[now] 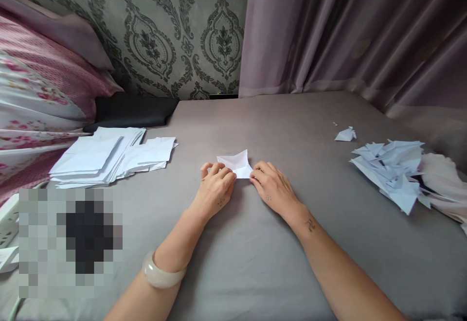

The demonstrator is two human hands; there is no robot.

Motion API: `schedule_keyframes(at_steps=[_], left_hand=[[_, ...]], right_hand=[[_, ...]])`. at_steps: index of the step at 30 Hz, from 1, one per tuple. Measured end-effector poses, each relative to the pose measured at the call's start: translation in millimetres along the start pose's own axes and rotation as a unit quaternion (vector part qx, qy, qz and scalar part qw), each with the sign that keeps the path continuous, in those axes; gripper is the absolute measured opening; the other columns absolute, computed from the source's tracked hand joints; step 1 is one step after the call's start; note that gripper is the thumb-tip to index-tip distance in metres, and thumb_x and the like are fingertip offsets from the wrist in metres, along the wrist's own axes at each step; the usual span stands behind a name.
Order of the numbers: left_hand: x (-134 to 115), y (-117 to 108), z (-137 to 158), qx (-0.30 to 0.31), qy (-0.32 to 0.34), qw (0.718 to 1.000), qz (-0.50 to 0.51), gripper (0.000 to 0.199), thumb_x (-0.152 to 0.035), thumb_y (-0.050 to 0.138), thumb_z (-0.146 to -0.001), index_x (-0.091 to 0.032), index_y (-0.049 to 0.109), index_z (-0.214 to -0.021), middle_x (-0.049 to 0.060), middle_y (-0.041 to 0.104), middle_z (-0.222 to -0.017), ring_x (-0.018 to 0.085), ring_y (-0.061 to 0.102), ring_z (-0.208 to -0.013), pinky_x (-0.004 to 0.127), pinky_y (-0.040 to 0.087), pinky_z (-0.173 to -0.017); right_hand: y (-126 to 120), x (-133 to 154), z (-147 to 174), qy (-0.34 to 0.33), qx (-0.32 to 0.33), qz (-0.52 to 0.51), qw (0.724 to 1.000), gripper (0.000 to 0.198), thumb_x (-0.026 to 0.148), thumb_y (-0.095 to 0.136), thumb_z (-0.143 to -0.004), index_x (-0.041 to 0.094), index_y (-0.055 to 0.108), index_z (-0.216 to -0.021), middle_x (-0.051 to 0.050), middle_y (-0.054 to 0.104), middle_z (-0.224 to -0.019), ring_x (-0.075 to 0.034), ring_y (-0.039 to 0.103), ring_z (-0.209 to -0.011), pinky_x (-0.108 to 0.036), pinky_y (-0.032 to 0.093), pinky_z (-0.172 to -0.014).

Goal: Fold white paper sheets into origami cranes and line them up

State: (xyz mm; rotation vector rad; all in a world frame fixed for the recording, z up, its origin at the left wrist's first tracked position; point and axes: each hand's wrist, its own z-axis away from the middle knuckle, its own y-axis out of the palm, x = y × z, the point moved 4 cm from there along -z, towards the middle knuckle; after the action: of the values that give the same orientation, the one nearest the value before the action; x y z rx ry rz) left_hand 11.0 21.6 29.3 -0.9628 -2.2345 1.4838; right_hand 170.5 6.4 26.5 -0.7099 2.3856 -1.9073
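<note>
And the folding step looks to be on: the small white paper (241,165) sits mid-surface (248,267), well in from the far edge, far side flared up! Left hand (216,185) and right hand (274,186) each pinch a near corner; next probably calls for aligning edges, then pressing a crease.

So we've got this small white paper (240,163), creased and partly folded, two pointy corners on its far side, near edge pinched between our left hand (216,185) and right hand (274,187), down at the grey surface (248,253).
</note>
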Motion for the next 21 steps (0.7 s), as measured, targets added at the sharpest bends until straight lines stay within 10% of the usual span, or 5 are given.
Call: schedule_keyframes(at_steps=[10,21], left_hand=[[6.1,12.6,-3.5,0.013,-0.082,0.995,0.050,0.021,-0.023,0.043,-0.093,-0.021,0.054,-0.111,0.005,0.068,-0.094,0.020,0.055,-0.093,0.040,0.026,-0.090],[25.4,7.0,2.2,-0.039,-0.143,0.988,0.045,0.039,-0.017,0.056,-0.079,-0.022,0.048,-0.117,0.012,0.051,-0.122,0.029,0.043,-0.111,0.043,0.033,-0.089]], right_hand=[[10.9,-6.3,-1.5,0.134,0.002,-0.059,0.989,0.009,0.026,0.052,-0.089,0.022,0.059,-0.087,-0.003,0.059,-0.095,-0.016,0.055,-0.086,-0.026,0.038,-0.064],[7.2,15.1,3.8,0.038,0.032,0.000,0.999,0.030,0.004,0.041,-0.088,0.021,0.065,-0.094,-0.006,0.060,-0.095,-0.017,0.052,-0.088,-0.027,0.039,-0.066]])
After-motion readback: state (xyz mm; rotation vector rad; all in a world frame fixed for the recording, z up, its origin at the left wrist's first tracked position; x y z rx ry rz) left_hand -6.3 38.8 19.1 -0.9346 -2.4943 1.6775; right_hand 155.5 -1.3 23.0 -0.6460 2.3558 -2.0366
